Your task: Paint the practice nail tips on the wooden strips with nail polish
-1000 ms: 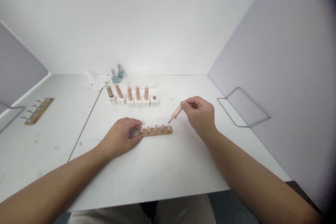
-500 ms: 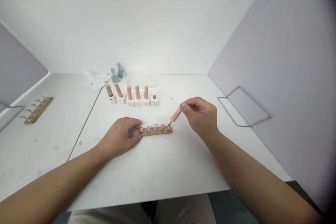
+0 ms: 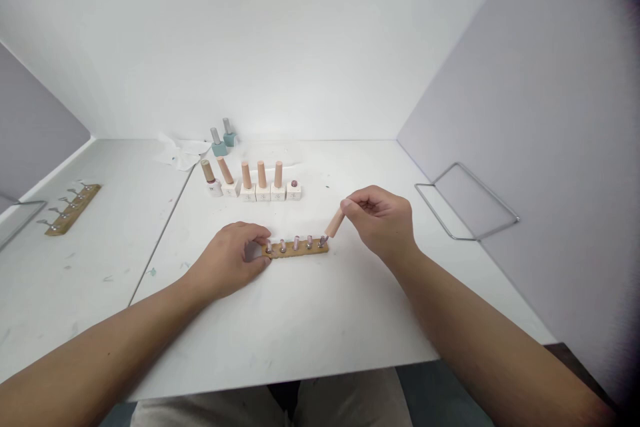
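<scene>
R hand (image 3: 380, 221) pinched shut on peach brush cap (image 3: 335, 223), bristles at rightmost nail tip (image 3: 323, 241) on wooden strip (image 3: 295, 249): steady wrist, light strokes. L hand (image 3: 227, 260) clamps strip's left end; don't let it shift. Behind: white-based polish bottles (image 3: 250, 192), teal bottles (image 3: 219, 149), tissue (image 3: 181, 153). White table (image 3: 300, 320), spare strip (image 3: 73, 210) far L, wire rack (image 3: 465, 203) against grey R panel (image 3: 525, 147).

the left forearm (image 3: 95, 353) and right forearm (image 3: 490, 333) reach in bare over the near edge of the white tabletop (image 3: 300, 327). the left hand (image 3: 227, 260) sits palm down near the middle, fingers (image 3: 255, 233) curled forward. the right hand (image 3: 380, 223) is held further right, wrist bent, thumb and fingers (image 3: 353, 199) pinched together.
</scene>
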Demonstrator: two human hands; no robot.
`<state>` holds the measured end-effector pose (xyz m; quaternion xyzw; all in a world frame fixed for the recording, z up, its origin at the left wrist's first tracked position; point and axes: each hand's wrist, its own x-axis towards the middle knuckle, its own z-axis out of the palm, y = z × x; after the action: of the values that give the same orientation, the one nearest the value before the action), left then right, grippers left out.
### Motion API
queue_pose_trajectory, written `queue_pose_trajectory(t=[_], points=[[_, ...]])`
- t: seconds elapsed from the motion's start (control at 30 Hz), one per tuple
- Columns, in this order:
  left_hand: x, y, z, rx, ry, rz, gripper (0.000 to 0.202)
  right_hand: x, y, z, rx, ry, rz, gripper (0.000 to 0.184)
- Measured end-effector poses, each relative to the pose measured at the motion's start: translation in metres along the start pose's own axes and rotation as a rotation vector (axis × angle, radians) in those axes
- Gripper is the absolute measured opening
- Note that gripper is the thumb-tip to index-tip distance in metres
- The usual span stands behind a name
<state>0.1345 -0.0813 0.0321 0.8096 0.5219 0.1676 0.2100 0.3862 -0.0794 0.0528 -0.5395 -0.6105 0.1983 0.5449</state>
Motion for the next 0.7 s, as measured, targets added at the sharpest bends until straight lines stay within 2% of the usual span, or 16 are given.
queue_pose_trajectory(t=[0.17,0.53,0.7], points=[[-0.0004,-0.0003,-0.0002,-0.001,-0.003,-0.009,0.032,0.0017,0.0075,-0.0023,-0.026,-0.04,0.091,0.014],[-0.0006,0.0002,-0.0011,0.003,-0.005,-0.008,0.032,0.0034,0.0034,-0.0028,-0.008,-0.015,0.175,0.013],[-0.0001,0.0017,-0.0008,0.007,-0.002,0.002,0.031,0.006,0.0069,-0.0006,-0.009,-0.014,0.262,0.014]])
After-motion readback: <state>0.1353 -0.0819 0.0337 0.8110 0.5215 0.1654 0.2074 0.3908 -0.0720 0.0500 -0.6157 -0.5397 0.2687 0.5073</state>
